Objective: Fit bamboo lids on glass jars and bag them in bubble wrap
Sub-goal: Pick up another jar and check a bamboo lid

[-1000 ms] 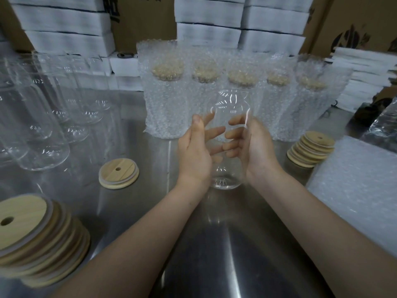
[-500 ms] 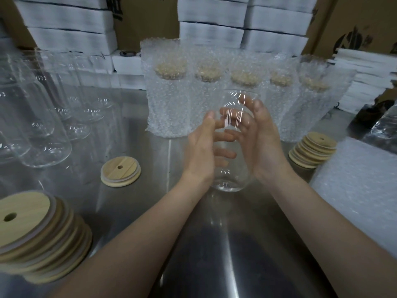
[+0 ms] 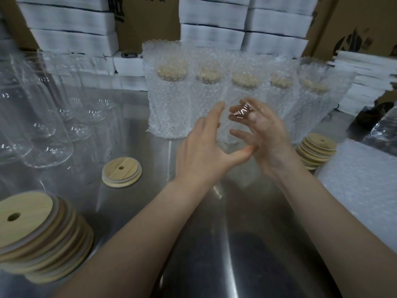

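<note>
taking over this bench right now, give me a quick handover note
Hands: right hand grips a glass jar, no lid seen on it; left hand steadies it with straight fingers.
Done: five lidded jars in bubble wrap stand in a row behind.
Left: lid and bag this jar, then the empty jars at left.
Lids: single lid, near lid stack at left, far lid stack at right.
Bubble wrap pile at right.

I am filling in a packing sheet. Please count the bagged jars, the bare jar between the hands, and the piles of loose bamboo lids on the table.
Bagged jars: 5
Bare jar between left hand and right hand: 1
Loose-lid piles, counting the small middle one: 3
Total: 9
</note>
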### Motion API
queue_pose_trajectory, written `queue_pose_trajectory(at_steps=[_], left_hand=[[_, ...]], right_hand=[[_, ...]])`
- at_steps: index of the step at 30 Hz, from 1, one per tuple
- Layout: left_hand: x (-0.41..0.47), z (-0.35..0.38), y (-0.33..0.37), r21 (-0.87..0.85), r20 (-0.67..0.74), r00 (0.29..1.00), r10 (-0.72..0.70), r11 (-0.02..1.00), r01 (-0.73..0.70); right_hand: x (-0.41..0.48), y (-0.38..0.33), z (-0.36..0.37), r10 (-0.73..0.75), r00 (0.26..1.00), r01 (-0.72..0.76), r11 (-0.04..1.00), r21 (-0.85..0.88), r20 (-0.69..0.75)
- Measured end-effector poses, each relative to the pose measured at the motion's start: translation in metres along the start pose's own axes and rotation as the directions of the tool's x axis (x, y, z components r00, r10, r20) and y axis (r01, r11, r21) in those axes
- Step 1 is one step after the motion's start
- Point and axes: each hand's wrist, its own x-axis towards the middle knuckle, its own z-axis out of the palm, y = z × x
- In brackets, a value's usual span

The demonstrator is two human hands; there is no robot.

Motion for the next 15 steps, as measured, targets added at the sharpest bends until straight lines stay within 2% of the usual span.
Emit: queue_pose_trajectory(at_steps=[9,15], left_hand=[[0.0038,0.002,-0.0105,0.357,-0.091,0.97,0.224,0.917,-0.178],[0.0009,0.0069,-0.0111,0.483,-0.126,0.942,0.311,0.849,-0.216]], right_hand=[[-0.0021,0.0081,0.0083,-0.028,0.985,0.016,0.997,-0.072,-0.173],[-0.0025,0.0101,0.0093,0.05,0.978,-0.03,0.995,0.1,-0.204]])
